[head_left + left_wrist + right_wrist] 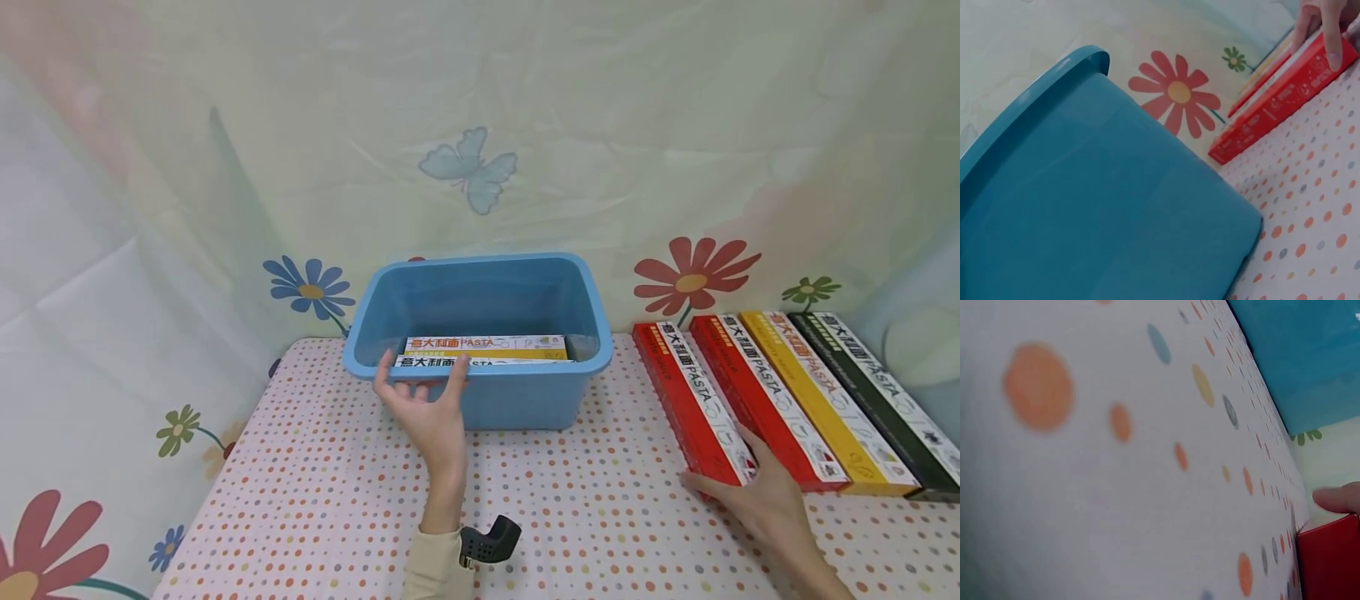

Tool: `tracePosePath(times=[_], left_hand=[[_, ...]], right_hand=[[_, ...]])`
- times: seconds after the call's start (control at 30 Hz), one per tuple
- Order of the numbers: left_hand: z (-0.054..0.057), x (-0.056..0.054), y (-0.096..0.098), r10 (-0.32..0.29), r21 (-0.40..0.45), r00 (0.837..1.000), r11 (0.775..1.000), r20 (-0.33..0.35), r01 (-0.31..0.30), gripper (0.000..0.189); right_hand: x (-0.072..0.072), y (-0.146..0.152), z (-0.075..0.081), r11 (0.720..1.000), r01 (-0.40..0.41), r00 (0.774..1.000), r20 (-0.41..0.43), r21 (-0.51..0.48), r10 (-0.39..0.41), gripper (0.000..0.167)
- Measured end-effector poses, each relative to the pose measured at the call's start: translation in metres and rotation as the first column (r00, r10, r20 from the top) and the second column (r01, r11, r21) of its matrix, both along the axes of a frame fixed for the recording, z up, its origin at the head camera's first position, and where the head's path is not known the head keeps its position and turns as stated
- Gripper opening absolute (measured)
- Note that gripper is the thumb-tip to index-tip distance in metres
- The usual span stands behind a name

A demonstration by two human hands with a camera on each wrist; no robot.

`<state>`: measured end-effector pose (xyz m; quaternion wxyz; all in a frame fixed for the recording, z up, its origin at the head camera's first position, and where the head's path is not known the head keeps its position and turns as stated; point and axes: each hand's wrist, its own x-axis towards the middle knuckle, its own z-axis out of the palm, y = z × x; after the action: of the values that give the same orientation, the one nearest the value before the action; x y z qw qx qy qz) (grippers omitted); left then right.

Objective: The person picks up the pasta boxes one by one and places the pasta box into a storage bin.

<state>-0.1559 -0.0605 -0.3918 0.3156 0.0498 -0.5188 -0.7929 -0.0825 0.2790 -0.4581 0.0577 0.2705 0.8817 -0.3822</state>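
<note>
At the middle of the head view stands a blue plastic bin. My left hand holds its front rim, some fingers bent beneath the lip. Inside the bin lie pasta boxes, a yellow-and-white one behind another whose white face shows. On the right, my right hand grips the near end of the leftmost red pasta box, thumb on its left side and fingers on its right. That box lies on the table, also seen in the left wrist view as a red box.
Beside the gripped box lie another red pasta box, a yellow one and a dark green one, lined up side by side. A dotted cloth covers the table. A flowered curtain hangs behind.
</note>
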Motion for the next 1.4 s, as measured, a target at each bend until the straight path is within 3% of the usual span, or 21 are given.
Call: tracePosePath(times=[0.2, 0.47, 0.73, 0.8, 0.93, 1.03, 1.2, 1.4], left_hand=[[0.000, -0.002, -0.004, 0.052, -0.073, 0.997, 0.996, 0.051, -0.048, 0.099], [-0.005, -0.003, -0.002, 0.030, -0.072, 0.999, 0.997, 0.020, -0.028, 0.096], [-0.005, -0.003, -0.001, 0.010, -0.051, 1.000, 0.999, -0.010, -0.011, 0.095], [-0.005, -0.002, -0.001, 0.006, -0.039, 1.000, 0.999, -0.014, -0.006, 0.095], [-0.005, -0.003, -0.002, -0.001, -0.005, 1.000, 1.000, -0.025, 0.000, 0.095], [-0.006, -0.003, -0.003, -0.002, 0.007, 1.000, 1.000, -0.028, 0.003, 0.095], [-0.005, -0.003, -0.003, -0.007, 0.018, 1.000, 1.000, -0.022, 0.008, 0.095], [-0.005, -0.002, -0.002, -0.013, 0.025, 1.000, 1.000, -0.017, 0.014, 0.095]], right_hand=[[-0.002, -0.001, -0.005, 0.999, 0.037, 0.998, -0.059, 0.022, -0.035, 0.110], [0.006, 0.001, -0.001, 0.986, 0.153, 0.986, -0.062, -0.061, -0.157, 0.101], [0.026, 0.014, 0.025, 0.985, 0.172, 0.985, 0.000, -0.016, -0.172, 0.102], [0.030, 0.019, 0.034, 0.989, 0.148, 0.989, -0.033, 0.019, -0.147, 0.102], [0.034, 0.026, 0.054, 0.995, 0.068, 0.982, -0.180, 0.067, -0.055, 0.097], [0.034, 0.030, 0.071, 0.995, -0.019, 0.960, -0.275, 0.096, 0.045, 0.095], [0.022, 0.033, 0.102, 0.974, -0.188, 0.909, -0.352, 0.128, 0.222, 0.098], [-0.011, 0.019, 0.132, 0.898, -0.377, 0.790, -0.428, 0.225, 0.439, 0.100]])
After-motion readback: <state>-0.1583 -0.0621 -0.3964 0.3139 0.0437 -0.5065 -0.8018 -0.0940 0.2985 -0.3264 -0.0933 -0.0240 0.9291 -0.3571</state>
